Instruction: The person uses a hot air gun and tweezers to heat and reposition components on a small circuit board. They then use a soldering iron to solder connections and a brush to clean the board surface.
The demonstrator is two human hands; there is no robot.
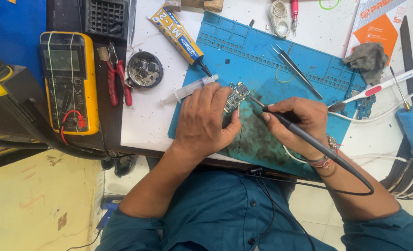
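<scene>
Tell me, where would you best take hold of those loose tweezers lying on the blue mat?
Probably at the middle of the tweezers, coming from above. They lie flat and slanted on the blue mat, sharp tips toward the upper left, thicker end toward the lower right. A grip across the narrow width near the middle avoids the points and should keep them balanced.

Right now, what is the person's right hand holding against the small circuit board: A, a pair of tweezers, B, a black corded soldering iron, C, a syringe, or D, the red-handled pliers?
B: the right hand grips a black corded soldering iron with its tip at the small circuit board, which the left hand steadies on the blue mat.
</scene>
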